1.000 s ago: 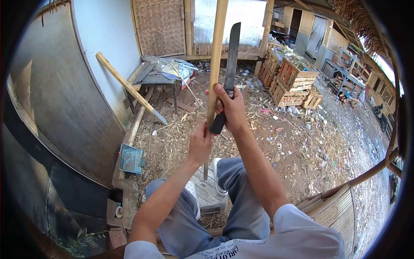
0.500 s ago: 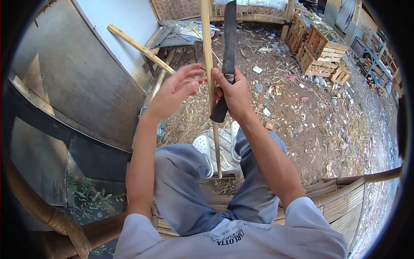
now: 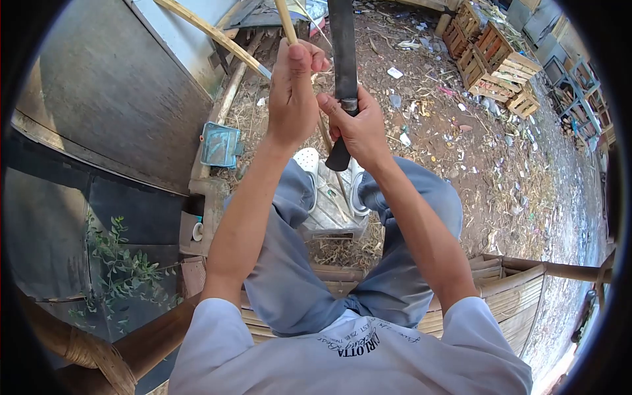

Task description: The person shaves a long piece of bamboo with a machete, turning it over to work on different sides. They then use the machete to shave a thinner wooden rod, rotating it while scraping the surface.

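My right hand [image 3: 361,128] is wrapped around the dark handle of a machete [image 3: 344,56], its broad blade pointing up and away from me. To its left, my left hand [image 3: 293,99] closes around a long, pale bamboo pole [image 3: 286,18], thumb up and fingers curled. The hand hides part of the pole. Below the hands, the pole's thin lower end slants down between my knees to a pale, worn stand [image 3: 326,214]. My feet, in white clogs [image 3: 307,160], rest on that stand.
Wooden crates [image 3: 497,56] are stacked at the back right on littered ground. A blue plastic basket [image 3: 221,145] sits at left, near a leaning bamboo piece [image 3: 210,33] and a dark panel [image 3: 99,79]. Beneath me is a bamboo seat [image 3: 513,299]; a leafy plant [image 3: 122,270] stands lower left.
My left hand has gone from open beside the pole to closed around it. The pole's upper part now tilts left. The machete stays in my right hand, and the view has shifted slightly.
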`<action>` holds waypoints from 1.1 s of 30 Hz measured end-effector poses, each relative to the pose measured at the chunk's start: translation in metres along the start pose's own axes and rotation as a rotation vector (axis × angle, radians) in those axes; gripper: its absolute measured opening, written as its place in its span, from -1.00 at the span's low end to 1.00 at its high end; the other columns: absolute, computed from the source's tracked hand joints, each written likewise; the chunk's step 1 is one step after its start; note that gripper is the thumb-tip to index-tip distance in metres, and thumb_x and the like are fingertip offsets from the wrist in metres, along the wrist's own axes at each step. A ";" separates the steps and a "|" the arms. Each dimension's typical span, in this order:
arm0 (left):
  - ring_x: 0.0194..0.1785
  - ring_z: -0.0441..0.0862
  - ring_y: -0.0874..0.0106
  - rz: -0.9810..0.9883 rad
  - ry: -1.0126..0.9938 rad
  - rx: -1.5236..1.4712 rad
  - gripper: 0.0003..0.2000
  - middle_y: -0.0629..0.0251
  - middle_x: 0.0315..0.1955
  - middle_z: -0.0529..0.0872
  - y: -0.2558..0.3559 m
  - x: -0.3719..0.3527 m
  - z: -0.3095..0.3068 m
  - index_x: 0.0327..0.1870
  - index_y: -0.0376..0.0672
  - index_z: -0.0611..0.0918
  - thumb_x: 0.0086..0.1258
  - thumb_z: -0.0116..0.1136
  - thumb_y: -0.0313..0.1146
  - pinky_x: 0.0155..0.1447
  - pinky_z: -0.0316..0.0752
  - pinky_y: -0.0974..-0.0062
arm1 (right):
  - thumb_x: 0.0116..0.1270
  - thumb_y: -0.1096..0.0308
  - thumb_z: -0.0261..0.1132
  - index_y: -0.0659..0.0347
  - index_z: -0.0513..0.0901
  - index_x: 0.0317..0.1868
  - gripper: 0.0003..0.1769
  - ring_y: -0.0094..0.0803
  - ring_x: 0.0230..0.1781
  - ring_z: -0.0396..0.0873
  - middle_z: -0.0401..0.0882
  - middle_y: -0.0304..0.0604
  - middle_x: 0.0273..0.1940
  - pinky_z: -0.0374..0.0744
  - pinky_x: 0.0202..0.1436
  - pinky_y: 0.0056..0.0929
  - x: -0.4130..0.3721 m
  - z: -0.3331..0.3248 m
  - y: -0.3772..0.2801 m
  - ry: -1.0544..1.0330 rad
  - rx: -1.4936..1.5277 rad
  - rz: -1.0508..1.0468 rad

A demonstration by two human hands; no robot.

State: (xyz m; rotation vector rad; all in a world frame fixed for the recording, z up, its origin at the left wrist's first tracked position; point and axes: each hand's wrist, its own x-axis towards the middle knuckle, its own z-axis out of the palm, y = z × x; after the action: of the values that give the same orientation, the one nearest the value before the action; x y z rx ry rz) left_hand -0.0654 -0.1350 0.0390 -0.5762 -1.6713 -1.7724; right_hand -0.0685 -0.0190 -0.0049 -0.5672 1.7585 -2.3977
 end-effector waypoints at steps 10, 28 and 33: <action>-0.71 0.12 0.62 -0.078 0.056 -0.110 -0.47 0.43 -0.62 0.18 -0.006 -0.030 -0.017 -0.35 -0.04 0.16 0.54 -0.44 0.30 -0.70 0.01 0.64 | 0.35 0.36 0.20 0.36 0.46 -0.12 -0.77 -0.56 -0.57 0.48 0.56 -0.21 -0.38 0.57 -0.48 -0.50 -0.085 -0.028 0.003 0.254 -0.256 0.453; -0.70 -0.03 0.61 -0.231 0.123 -0.085 -0.49 0.46 -0.76 0.11 0.018 -0.022 -0.022 -0.60 0.01 0.13 0.49 -0.36 0.18 -0.67 -0.12 0.62 | 0.49 0.36 0.15 0.28 0.16 0.46 -0.38 -0.56 -0.47 0.56 0.54 -0.14 0.00 0.54 -0.51 -0.62 -0.115 -0.021 -0.013 0.264 -0.047 0.418; -0.69 -0.08 0.61 -0.204 0.199 0.003 -0.60 0.45 -0.77 0.06 0.018 -0.023 -0.009 -0.61 -0.02 0.10 0.44 -0.38 -0.02 -0.64 -0.15 0.61 | 0.43 0.25 0.21 0.38 0.56 -0.08 -0.70 -0.24 -0.48 0.64 0.62 -0.04 -0.46 0.49 -0.41 -0.26 -0.118 0.017 0.010 0.307 -0.375 0.330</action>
State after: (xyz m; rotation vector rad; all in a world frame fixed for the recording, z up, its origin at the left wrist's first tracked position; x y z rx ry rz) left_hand -0.0357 -0.1408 0.0345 -0.2250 -1.6404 -1.9011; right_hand 0.0450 -0.0008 -0.0368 0.0736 2.2401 -2.0225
